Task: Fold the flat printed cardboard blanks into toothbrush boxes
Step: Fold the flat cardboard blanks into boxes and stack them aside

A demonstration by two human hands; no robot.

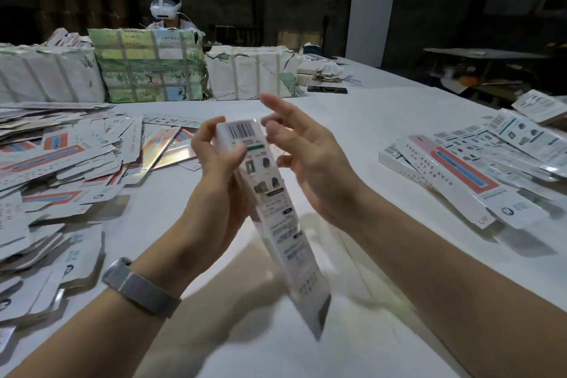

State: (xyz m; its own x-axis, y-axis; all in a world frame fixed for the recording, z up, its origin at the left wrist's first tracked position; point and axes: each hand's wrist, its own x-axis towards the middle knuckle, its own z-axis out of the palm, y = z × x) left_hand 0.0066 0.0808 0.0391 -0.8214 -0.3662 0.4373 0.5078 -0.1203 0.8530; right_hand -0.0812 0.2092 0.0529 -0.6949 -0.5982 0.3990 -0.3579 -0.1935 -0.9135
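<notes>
- We hold one toothbrush box [270,193] upright and tilted above the white table [368,120], barcode end away from us and the near end pointing down toward the tabletop.
- Our left hand [214,169] grips its upper half, fingers curled round the far side and thumb across the printed face.
- Our right hand [303,156] holds nothing: the fingers are spread and loosely bent just beside the barcode end, and we cannot tell whether a fingertip touches the top flap.
- The body already looks squared up into a tube, and the top end appears closed; the bottom end looks open, though blur makes that uncertain. We judge this box nearly done.
- To our right lies a pile of folded boxes [478,159], overlapping one another on the table, the work already finished.
- To our left a much larger heap of flat blanks [61,169] is waiting, so most of the job is left.
- Beyond it stand wrapped bundles [147,67], probably more stock, with another person in a headset [164,8] seated behind them.
- A metal watch band [139,285] sits on our left wrist.
</notes>
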